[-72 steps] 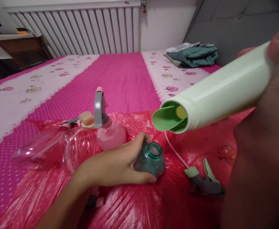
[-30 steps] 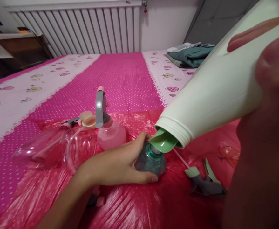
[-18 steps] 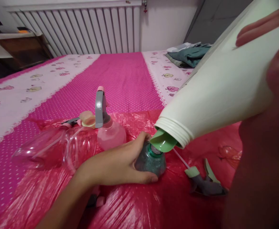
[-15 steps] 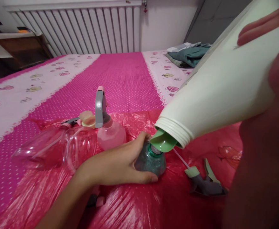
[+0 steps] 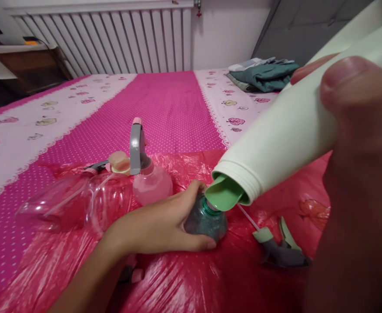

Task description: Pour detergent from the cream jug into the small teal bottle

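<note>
My left hand (image 5: 174, 221) is wrapped around a small clear green spray bottle (image 5: 210, 224), its neck uncapped. My right hand (image 5: 357, 95) grips a large pale detergent bottle (image 5: 292, 130), tilted with its threaded mouth downward. The green pouring spout (image 5: 225, 193) of the detergent bottle sits over the small bottle's neck and partly hides it. I cannot make out whether liquid is flowing. Just right of the small bottle, a grey and pale-green spray trigger head (image 5: 282, 250) with its thin tube lies on the red plastic sheet (image 5: 184, 282).
A pink spray bottle (image 5: 153, 184) with a grey trigger stands behind my left hand. Clear pink bottles (image 5: 57, 202) lie to the left, near a yellowish cap (image 5: 119, 162). Folded clothes (image 5: 263, 74) rest on the pink patterned bedspread (image 5: 165, 104). A radiator (image 5: 112, 41) lines the wall.
The detergent bottle has turned about its length in my right hand, so a narrower side faces me and my thumb shows. Its spout stays over the small bottle. My left hand is still.
</note>
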The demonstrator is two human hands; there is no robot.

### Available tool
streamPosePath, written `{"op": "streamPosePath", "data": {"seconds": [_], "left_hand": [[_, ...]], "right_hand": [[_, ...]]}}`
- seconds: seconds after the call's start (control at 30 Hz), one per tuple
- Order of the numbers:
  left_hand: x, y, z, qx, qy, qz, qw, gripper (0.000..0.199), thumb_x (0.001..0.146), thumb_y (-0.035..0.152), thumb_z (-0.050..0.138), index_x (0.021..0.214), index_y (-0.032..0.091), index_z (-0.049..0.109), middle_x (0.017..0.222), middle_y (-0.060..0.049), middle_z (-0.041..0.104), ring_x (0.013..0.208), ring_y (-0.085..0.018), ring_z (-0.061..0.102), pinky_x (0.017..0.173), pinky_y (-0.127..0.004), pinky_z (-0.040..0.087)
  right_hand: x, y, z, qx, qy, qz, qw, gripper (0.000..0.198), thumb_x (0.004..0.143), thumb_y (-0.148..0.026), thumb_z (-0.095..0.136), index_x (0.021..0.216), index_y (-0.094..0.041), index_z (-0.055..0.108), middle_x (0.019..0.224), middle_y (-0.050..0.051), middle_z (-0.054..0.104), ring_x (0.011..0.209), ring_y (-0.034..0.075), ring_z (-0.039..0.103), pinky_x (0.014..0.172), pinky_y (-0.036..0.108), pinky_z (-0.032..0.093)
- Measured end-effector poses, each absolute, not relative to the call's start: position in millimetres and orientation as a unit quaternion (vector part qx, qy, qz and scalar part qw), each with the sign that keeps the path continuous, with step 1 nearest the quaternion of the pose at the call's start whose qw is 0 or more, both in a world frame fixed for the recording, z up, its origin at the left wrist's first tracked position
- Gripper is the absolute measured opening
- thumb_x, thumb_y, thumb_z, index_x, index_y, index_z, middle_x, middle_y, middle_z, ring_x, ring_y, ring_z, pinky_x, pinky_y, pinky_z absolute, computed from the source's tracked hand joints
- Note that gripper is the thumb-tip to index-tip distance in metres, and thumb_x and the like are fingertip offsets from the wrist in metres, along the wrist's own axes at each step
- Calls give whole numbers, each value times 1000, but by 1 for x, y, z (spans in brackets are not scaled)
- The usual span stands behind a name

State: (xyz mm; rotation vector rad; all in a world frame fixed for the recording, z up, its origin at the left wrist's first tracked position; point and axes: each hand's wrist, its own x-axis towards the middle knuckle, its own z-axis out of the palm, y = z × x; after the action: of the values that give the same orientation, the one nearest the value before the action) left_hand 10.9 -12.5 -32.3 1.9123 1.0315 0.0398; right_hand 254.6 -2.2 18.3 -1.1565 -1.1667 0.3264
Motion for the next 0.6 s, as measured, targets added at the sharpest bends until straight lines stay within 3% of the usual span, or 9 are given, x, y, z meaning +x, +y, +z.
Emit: {"op": "streamPosePath", "data": {"seconds": [0.1, 0.23, 0.4, 0.5, 0.6], "left_hand": [[11, -13, -32, 778, 424, 16, 463, 78, 81, 61, 78, 140, 22, 45, 112, -7, 72, 96, -32, 72, 80, -39, 58], [11, -13, -31, 778, 424, 12, 463, 78, 82, 62, 76, 141, 22, 44, 115, -8, 72, 95, -32, 72, 73, -37, 57], [12, -13, -30, 780, 431, 18, 454, 82, 81, 62, 76, 145, 20, 44, 97, -4, 72, 80, -29, 71, 61, -33, 52], [13, -13, -29, 783, 407, 42, 469, 82, 83, 55, 77, 149, 21, 43, 107, -5, 73, 83, -27, 71, 66, -33, 53], [14, -13, -29, 782, 387, 59, 486, 88, 85, 49, 77, 157, 25, 35, 119, -5, 72, 91, -26, 71, 74, -33, 55]], "right_hand": [[252, 0, 15, -519, -537, 110, 657, 62, 75, -64, 65, 105, -9, 69, 96, 8, 55, 86, 8, 55, 65, 20, 43], [249, 3, 10, -481, -529, 81, 694, 49, 80, -56, 65, 95, -9, 69, 97, 8, 59, 85, 7, 56, 69, 21, 47], [251, 2, 11, -484, -550, 83, 676, 46, 84, -54, 66, 89, -9, 65, 104, 6, 64, 85, 7, 60, 69, 19, 50], [254, 3, 12, -495, -549, 97, 667, 49, 86, -55, 66, 102, -9, 71, 104, 6, 65, 81, 4, 59, 65, 15, 47], [257, 8, 12, -498, -511, 122, 690, 50, 83, -58, 66, 108, -15, 72, 105, 1, 66, 93, 7, 65, 73, 16, 50]]}}
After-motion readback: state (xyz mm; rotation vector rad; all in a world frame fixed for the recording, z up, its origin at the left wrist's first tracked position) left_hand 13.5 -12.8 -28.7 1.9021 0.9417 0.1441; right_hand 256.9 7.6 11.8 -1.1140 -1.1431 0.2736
